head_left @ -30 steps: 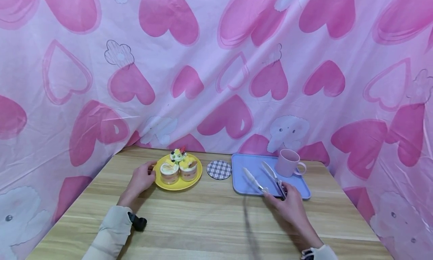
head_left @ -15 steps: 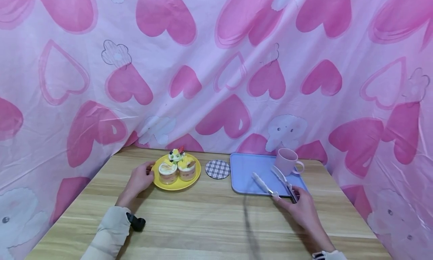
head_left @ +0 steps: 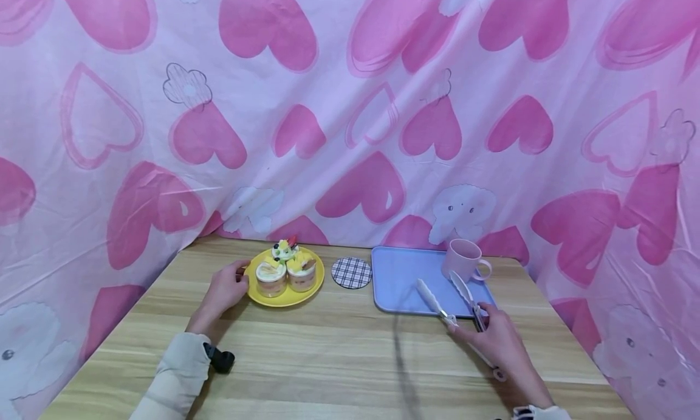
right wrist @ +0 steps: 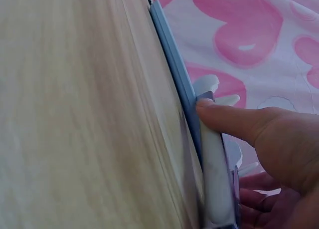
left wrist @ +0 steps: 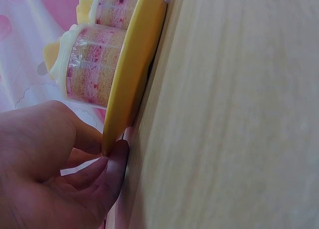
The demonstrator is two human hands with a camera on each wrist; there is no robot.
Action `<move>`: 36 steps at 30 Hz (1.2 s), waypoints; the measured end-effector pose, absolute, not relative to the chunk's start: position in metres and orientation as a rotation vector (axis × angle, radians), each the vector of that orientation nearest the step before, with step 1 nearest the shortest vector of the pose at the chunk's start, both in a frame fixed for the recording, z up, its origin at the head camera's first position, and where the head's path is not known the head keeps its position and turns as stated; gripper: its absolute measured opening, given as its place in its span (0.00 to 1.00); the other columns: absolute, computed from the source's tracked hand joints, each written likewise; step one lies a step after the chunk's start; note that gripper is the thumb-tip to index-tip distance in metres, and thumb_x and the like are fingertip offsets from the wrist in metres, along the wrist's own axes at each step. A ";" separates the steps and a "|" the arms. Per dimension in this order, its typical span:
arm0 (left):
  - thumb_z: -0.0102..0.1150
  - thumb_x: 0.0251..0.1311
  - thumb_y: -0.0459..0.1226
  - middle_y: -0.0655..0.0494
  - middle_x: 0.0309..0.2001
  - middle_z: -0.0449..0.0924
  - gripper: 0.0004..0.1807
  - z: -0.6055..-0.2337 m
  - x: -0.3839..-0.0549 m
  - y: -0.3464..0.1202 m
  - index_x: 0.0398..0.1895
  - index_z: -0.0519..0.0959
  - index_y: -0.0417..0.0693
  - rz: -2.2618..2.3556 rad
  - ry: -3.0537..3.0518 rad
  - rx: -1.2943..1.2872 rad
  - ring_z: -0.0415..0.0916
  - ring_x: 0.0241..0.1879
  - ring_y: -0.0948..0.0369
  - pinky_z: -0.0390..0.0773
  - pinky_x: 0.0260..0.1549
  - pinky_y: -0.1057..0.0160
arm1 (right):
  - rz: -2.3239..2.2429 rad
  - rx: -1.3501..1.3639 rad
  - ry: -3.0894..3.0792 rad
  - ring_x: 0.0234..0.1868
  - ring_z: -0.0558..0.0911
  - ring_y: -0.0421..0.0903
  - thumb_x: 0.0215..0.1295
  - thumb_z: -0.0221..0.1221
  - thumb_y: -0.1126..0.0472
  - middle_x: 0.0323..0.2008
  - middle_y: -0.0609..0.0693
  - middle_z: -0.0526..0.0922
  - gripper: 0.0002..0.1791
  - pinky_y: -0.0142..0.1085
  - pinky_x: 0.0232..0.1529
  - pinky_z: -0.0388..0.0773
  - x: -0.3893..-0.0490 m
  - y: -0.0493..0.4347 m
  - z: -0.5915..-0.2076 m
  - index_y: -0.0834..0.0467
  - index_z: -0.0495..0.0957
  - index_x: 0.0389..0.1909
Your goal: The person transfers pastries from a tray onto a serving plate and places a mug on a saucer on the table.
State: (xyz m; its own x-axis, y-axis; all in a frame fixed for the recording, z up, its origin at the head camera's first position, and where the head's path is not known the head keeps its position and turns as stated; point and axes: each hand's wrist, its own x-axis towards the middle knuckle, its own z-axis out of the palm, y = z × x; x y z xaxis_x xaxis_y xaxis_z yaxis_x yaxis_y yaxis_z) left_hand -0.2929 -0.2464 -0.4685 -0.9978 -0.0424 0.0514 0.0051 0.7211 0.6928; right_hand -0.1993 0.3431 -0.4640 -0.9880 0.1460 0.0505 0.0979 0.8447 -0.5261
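Note:
My left hand (head_left: pixel 223 293) pinches the left rim of a yellow plate (head_left: pixel 292 299). Fingers and thumb meet at that edge in the left wrist view, where the plate (left wrist: pixel 130 89) lies close to the table. Three dessert cups stand on it: a cake cup (head_left: pixel 271 279), a second cup (head_left: pixel 302 276) and one behind (head_left: pixel 285 251) with fruit on top. On the other side, my right hand (head_left: pixel 502 342) holds a pair of tongs (head_left: pixel 432 297), arms spread, tips over the blue tray (head_left: pixel 396 277). The right wrist view shows my thumb on a pale tong handle (right wrist: pixel 218 181).
A pink mug (head_left: pixel 459 263) stands on the tray's right part, behind the tong tips. Between plate and tray lies a round checked coaster (head_left: pixel 352 273). A pink heart-print curtain (head_left: pixel 361 183) hangs behind the wooden table (head_left: pixel 328 359).
My right hand has shifted right and slightly nearer to me, carrying the tongs along. My left hand stays at the plate's rim, and the plate keeps its place.

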 end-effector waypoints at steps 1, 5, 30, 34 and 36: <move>0.48 0.75 0.31 0.27 0.67 0.77 0.31 -0.468 -0.293 -0.247 0.79 0.66 0.30 -1.147 -2.856 0.030 0.78 0.61 0.40 0.85 0.59 0.45 | 0.820 -0.198 -2.947 0.68 0.76 0.71 0.52 0.76 0.26 0.72 0.78 0.71 0.67 0.70 0.67 0.76 -0.199 0.342 -0.464 0.69 0.64 0.79; 0.49 0.74 0.30 0.27 0.66 0.77 0.31 -0.467 -0.292 -0.247 0.79 0.66 0.30 -1.146 -2.852 0.030 0.78 0.61 0.40 0.84 0.59 0.45 | 0.817 -0.245 -3.011 0.72 0.72 0.74 0.50 0.73 0.21 0.74 0.79 0.67 0.72 0.72 0.68 0.73 -0.201 0.338 -0.464 0.71 0.61 0.80; 0.49 0.74 0.31 0.29 0.67 0.77 0.31 -0.468 -0.293 -0.248 0.79 0.67 0.31 -1.157 -2.852 0.064 0.77 0.61 0.41 0.84 0.60 0.45 | 0.722 -0.300 -3.087 0.51 0.80 0.62 0.55 0.64 0.16 0.63 0.78 0.76 0.72 0.61 0.48 0.86 -0.200 0.341 -0.460 0.76 0.59 0.74; 0.49 0.74 0.31 0.29 0.67 0.77 0.31 -0.468 -0.295 -0.248 0.79 0.67 0.31 -1.151 -2.851 0.064 0.78 0.61 0.42 0.84 0.60 0.45 | 0.710 -0.224 -3.052 0.61 0.81 0.70 0.57 0.62 0.16 0.69 0.79 0.72 0.72 0.67 0.55 0.84 -0.200 0.344 -0.459 0.72 0.56 0.79; 0.49 0.74 0.31 0.29 0.67 0.77 0.31 -0.468 -0.295 -0.248 0.79 0.67 0.31 -1.153 -2.850 0.069 0.78 0.61 0.42 0.84 0.61 0.44 | 0.706 -0.201 -3.028 0.66 0.78 0.74 0.59 0.60 0.16 0.71 0.80 0.70 0.72 0.71 0.59 0.81 -0.200 0.346 -0.457 0.72 0.55 0.81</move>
State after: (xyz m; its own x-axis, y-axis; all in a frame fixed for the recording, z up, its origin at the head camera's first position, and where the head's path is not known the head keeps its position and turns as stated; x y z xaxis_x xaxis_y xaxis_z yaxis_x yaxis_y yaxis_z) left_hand -0.2950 -0.2481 -0.4684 -0.9968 -0.0664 0.0451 -0.0164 0.7182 0.6957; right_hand -0.2001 0.3463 -0.4575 -0.9914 0.1310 -0.0040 0.1193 0.8890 -0.4421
